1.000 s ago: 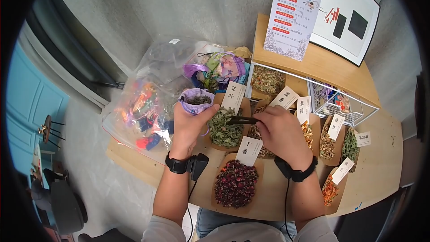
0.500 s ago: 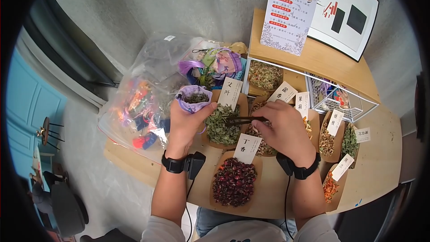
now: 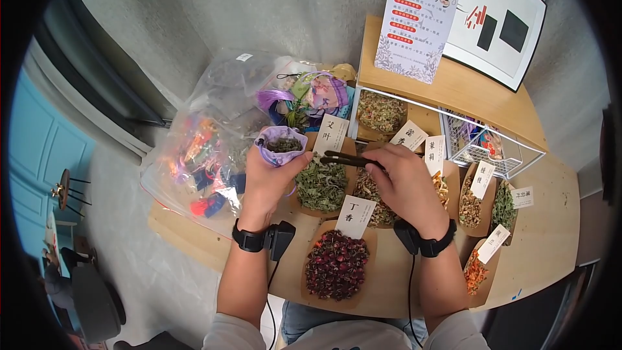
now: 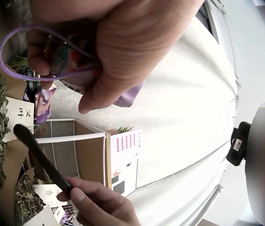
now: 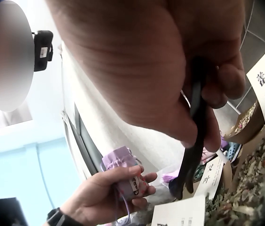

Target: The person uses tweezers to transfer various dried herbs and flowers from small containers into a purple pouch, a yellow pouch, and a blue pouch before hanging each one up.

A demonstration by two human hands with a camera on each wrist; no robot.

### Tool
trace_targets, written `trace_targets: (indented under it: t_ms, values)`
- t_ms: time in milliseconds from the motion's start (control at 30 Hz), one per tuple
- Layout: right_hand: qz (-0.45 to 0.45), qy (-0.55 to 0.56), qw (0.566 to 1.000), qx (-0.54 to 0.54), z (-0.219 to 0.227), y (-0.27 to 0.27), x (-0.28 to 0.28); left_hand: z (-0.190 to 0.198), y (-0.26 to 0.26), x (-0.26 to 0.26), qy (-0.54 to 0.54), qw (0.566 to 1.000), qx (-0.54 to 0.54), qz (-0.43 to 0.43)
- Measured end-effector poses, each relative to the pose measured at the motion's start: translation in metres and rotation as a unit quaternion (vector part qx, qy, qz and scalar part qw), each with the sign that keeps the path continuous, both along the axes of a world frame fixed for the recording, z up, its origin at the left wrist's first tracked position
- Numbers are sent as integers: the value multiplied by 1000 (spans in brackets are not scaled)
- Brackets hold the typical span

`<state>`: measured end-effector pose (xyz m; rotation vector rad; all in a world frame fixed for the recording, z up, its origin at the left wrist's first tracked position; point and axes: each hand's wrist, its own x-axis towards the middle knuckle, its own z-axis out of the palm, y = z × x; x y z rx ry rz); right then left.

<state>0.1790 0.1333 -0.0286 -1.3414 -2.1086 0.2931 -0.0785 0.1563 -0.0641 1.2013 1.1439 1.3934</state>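
My left hand [image 3: 267,185] grips a small purple drawstring pouch [image 3: 264,150], its mouth facing up with dark dried herb inside. A purple cord loop [image 4: 10,44] hangs from the pouch. In my right hand [image 3: 414,188] is a pair of dark tongs [image 3: 353,159], pinched between thumb and fingers. The tong tips point left toward the pouch, over the far part of a paper tray of dried green leaves [image 3: 322,185]; I cannot tell if they hold any leaf. A lettered card [image 3: 332,135] stands at that tray's back.
Dried rosebuds [image 3: 335,266] fill a tray in front. More herb trays with cards stand to the right, including orange petals [image 3: 476,277]. A clear plastic bag [image 3: 194,149] with colourful items lies left. Behind stand a wooden shelf [image 3: 479,113], wire basket [image 3: 492,149] and printed sign [image 3: 418,26].
The tongs have risen from within the green leaves to above them, their tips now closer to the pouch. My left hand keeps holding the pouch in about the same place.
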Motion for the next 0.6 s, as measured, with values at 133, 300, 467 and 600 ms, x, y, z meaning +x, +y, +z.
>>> trace_targets:
  t_ms: [133,300,467,600]
  values:
    - [21,45,999,6,-16,5,-4,3,-1,1,6,1000,0,-2]
    - [32,17,997,-73,3,-1,2,2,-1,1,-4,1000,-4,1]
    - [9,4,993,-115,8,0,17,3,-2,1,-4,1000,-9,-2]
    - [4,4,990,-139,15,0,17,3,-1,2,2,1000,-8,-3]
